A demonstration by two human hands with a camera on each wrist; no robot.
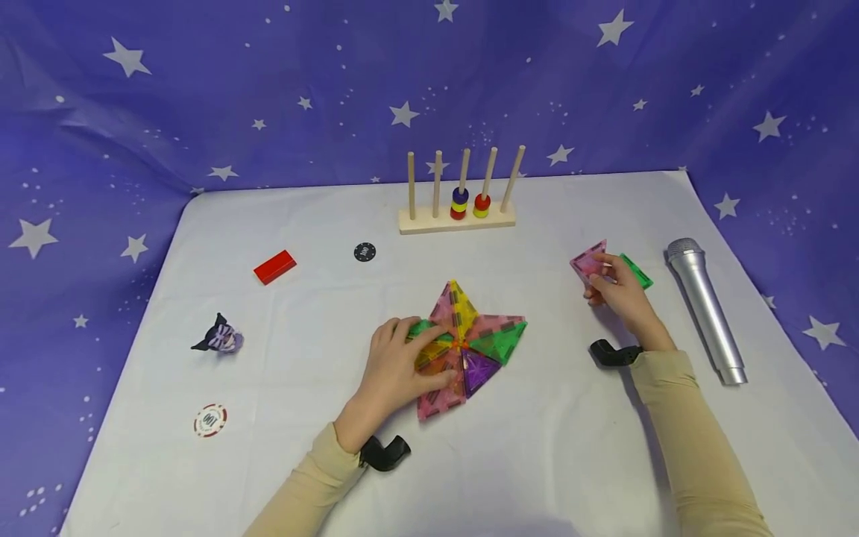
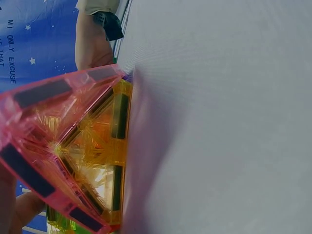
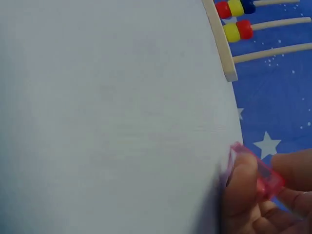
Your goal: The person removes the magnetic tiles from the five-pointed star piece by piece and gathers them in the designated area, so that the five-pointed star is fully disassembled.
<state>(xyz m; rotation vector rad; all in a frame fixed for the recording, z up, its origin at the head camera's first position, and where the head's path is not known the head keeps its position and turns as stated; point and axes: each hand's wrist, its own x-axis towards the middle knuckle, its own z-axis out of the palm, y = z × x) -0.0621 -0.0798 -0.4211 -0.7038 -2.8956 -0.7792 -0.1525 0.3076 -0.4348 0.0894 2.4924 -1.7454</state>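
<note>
A flat star of translucent magnetic tiles [image 1: 470, 343], pink, yellow, green and purple, lies at the table's middle. My left hand [image 1: 396, 365] rests flat on its left side with straight fingers; the left wrist view shows the pink and yellow tiles [image 2: 73, 151] close up. To the right, my right hand [image 1: 614, 287] pinches a pink tile [image 1: 589, 261] and lifts it on edge; the right wrist view shows fingers [image 3: 243, 180] curled on that pink tile [image 3: 265, 178]. A green tile [image 1: 636, 270] lies just behind that hand.
A wooden peg rack [image 1: 459, 212] with coloured rings stands at the back. A silver microphone [image 1: 705, 309] lies at the right. A red block [image 1: 275, 266], a black chip [image 1: 365, 252], a small dark figure [image 1: 220, 337] and a red-and-white chip [image 1: 211, 420] lie at the left.
</note>
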